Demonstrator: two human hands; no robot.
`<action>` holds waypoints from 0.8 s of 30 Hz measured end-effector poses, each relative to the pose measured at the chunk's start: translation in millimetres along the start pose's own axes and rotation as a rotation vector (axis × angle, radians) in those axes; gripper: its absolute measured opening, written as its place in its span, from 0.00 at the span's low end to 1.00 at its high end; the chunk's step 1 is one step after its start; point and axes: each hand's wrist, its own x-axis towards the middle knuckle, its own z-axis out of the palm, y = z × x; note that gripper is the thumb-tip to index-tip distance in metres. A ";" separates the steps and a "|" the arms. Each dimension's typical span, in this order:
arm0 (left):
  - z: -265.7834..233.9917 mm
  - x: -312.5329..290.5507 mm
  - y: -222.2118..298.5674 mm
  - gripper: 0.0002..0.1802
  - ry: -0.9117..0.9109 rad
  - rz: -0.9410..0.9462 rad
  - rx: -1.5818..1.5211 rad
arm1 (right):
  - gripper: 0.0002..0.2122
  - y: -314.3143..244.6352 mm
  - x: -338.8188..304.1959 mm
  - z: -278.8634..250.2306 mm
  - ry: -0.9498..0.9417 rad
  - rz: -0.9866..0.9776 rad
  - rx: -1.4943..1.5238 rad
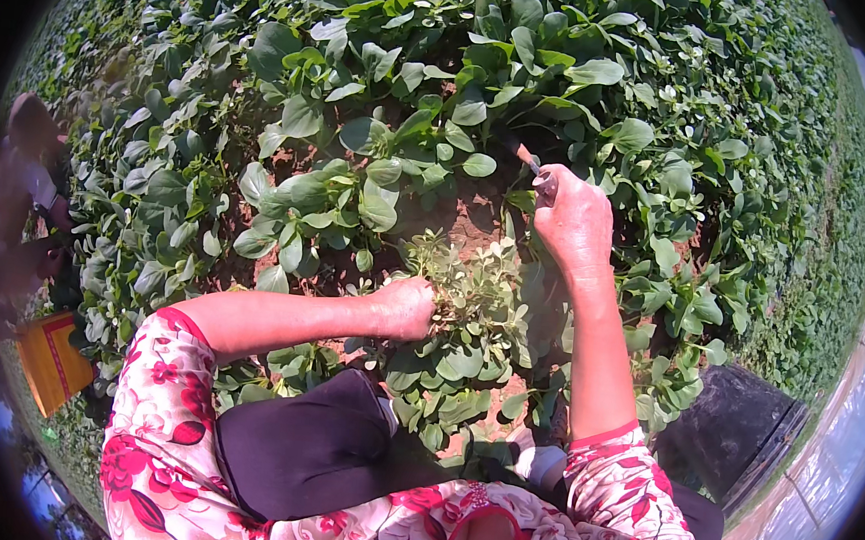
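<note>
Bright sun, dense green patch. Your left hand (405,308) is clenched around the lower end of a bunch of small-leaved plants (478,291), low over the bed near the middle of the view. The bunch is paler than the growth around it, its leafy tops fanning out to the right of your fist. Your right hand (575,218) sits higher and further right, fingers wrapped round a small tool (527,157). A short reddish-brown length of it shows beyond the fist, pointing up and left; its far end is lost in shadow among the leaves, so its shape can't be told. Hands well apart, bare soil (474,218) showing between them.

Broad-leaved plants (297,192) stand thick ahead of you and on both sides. Your dark trousers (305,447) and a pale shoe (541,464) show at the lower edge, below flowered sleeves (162,412). Right of you, a black bucket (728,421) tilted among the plants; past it, a shiny pale strip (848,420). Far left, another person (22,191), blurred, near a yellow box (50,359).
</note>
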 end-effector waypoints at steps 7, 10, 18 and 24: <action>-31.8 31.0 -7.6 0.10 0.029 -0.069 0.422 | 0.09 -48.3 -9.3 -20.1 -0.092 0.039 -0.038; -42.8 44.6 -6.3 0.10 -0.017 -0.085 0.474 | 0.08 -48.9 -9.7 -18.2 -0.104 -0.001 0.012; -64.7 69.9 -16.5 0.06 0.352 0.079 0.682 | 0.07 -27.9 14.8 7.5 -0.018 0.031 -0.160; -119.1 110.2 -34.6 0.10 0.350 -0.052 0.882 | 0.06 -23.4 10.0 4.0 -0.037 0.136 -0.058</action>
